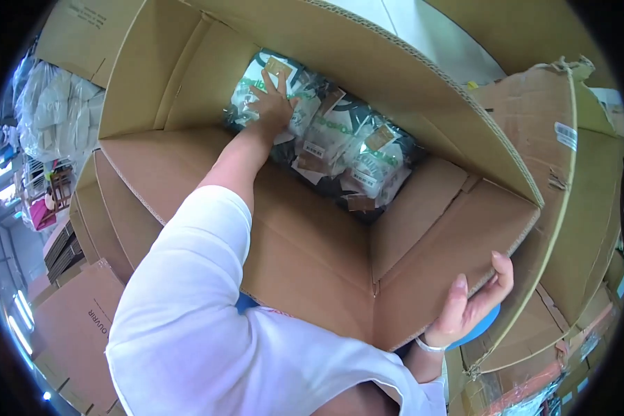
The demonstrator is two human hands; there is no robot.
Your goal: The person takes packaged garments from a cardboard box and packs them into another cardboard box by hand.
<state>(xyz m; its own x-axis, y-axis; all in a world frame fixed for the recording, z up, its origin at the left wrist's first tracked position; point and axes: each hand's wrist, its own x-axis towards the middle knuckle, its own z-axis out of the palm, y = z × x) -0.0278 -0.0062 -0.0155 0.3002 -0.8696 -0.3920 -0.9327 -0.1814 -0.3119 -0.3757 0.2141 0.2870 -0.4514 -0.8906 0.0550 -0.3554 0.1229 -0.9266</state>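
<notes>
My left hand reaches deep into a large open cardboard box. Its fingers are spread and lie on a clear plastic-wrapped packet with green lettering. Beside it, more packets in clear plastic cover the box bottom, with brown tags and white barcode labels on them. At the near right rim of the box is my right hand, a pale band on its wrist. Its thumb stands apart from the curled fingers, with the cardboard edge between or just beside them; I cannot tell whether it touches.
Another opened carton with a strap over it adjoins on the right. Closed cartons stand at the lower left. Bagged goods are piled at the upper left. Something blue and rounded shows under my right hand.
</notes>
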